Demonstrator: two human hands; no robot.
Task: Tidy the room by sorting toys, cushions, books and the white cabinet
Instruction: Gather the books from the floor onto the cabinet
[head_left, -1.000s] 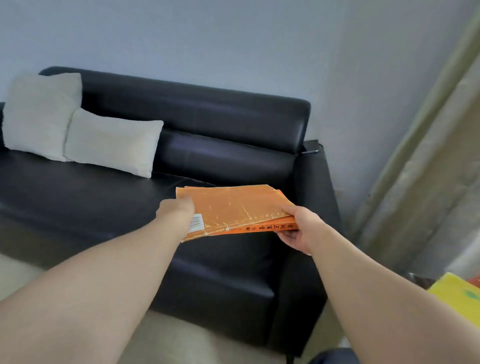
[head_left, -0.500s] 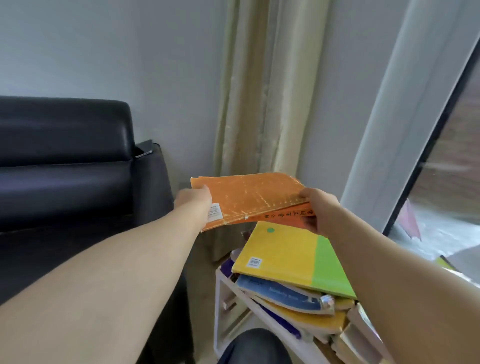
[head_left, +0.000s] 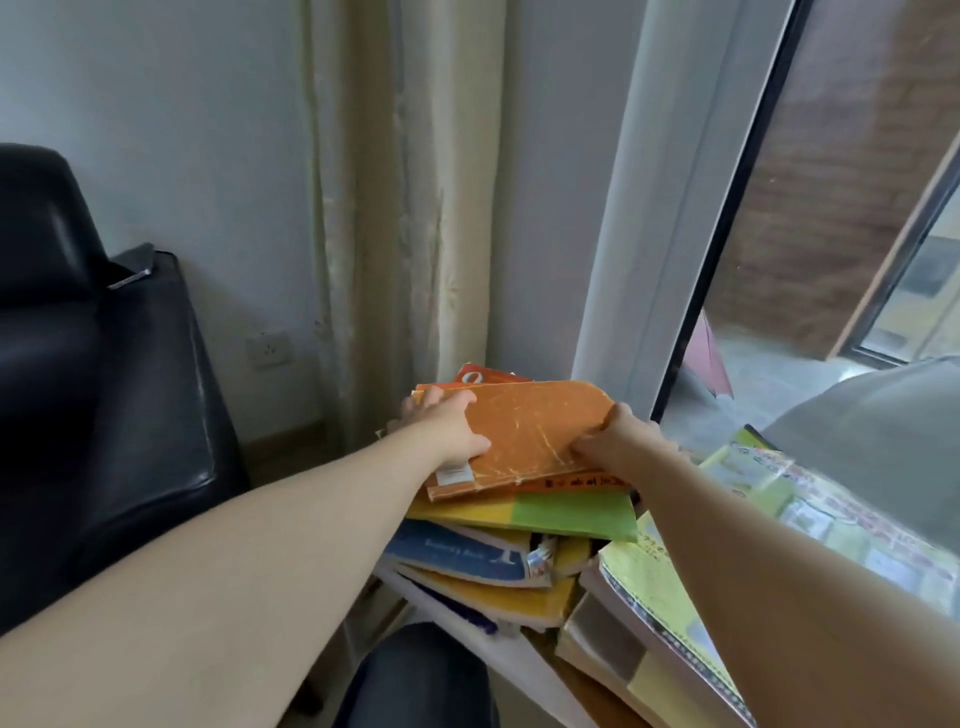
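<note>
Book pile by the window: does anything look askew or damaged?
Yes. The orange book, held by the left hand and right hand, has a scratched, creased cover and a frayed lower edge. The pile beneath is skewed: the yellow-green book and blue book lie at different angles.

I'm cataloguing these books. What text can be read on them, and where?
No text reads clearly enough to quote.
Spine of the orange book: dark characters, blurred.
The white label on its cover: too small.
Cover of the blue book: pale lettering, blurred.
The printed sheet on the right: blurred.
</note>
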